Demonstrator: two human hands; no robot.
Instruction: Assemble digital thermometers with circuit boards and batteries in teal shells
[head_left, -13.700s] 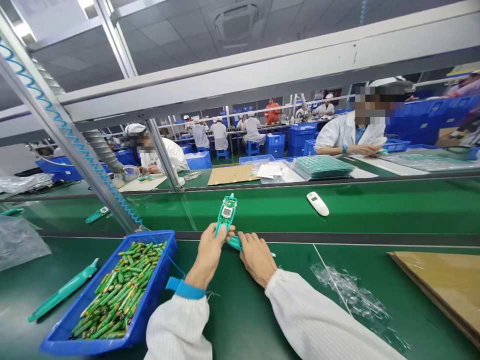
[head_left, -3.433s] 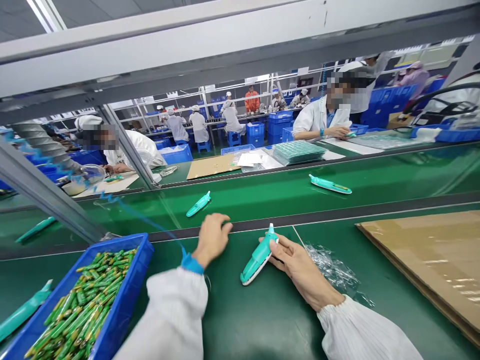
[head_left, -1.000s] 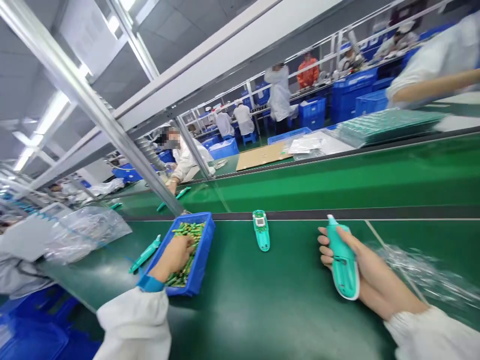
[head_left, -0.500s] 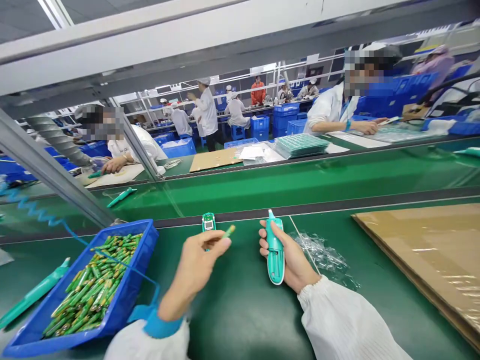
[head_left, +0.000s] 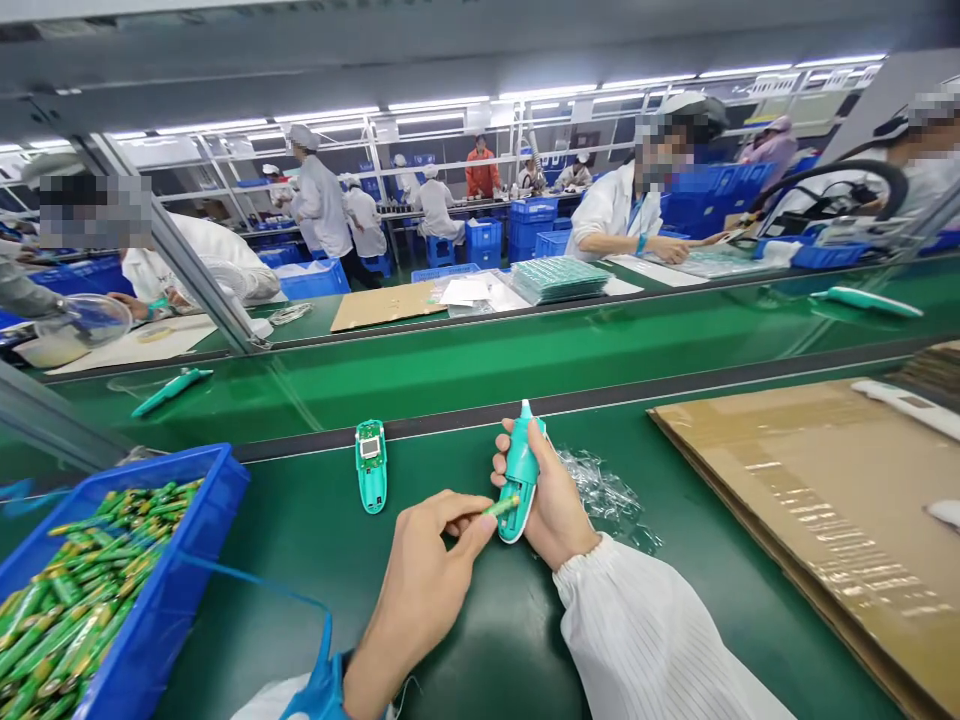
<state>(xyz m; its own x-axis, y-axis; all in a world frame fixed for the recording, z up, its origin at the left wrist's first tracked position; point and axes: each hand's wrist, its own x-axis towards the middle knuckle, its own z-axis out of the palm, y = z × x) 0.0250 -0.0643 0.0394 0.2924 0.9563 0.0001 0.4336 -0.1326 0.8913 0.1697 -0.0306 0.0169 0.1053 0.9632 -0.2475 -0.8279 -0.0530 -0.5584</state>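
My right hand (head_left: pixel 559 490) is wrapped round a teal ear thermometer (head_left: pixel 523 455), its white tip pointing away from me and its battery compartment uncovered. Between the thumb and fingers of my left hand (head_left: pixel 431 560) is a small green battery (head_left: pixel 502 506) with a gold end. The battery slants over the lower part of the compartment; whether it touches the inside I cannot tell. Left of both hands, a second teal housing (head_left: pixel 371 468) with a circuit board and small screen lies on the green bench. A blue strap circles my left wrist.
A blue bin (head_left: pixel 217 500) full of green batteries stands at the left. Crumpled clear plastic (head_left: pixel 607 500) lies beside my right hand, and a cardboard sheet (head_left: pixel 757 470) at the right. Beyond the dark ledge runs a green conveyor (head_left: pixel 450 365) carrying teal thermometers. Co-workers sit across it.
My left hand has brought the battery rightward and down to the thermometer's uncovered compartment. The view has turned left to right, so the bin sits further left and the second housing is fully visible.
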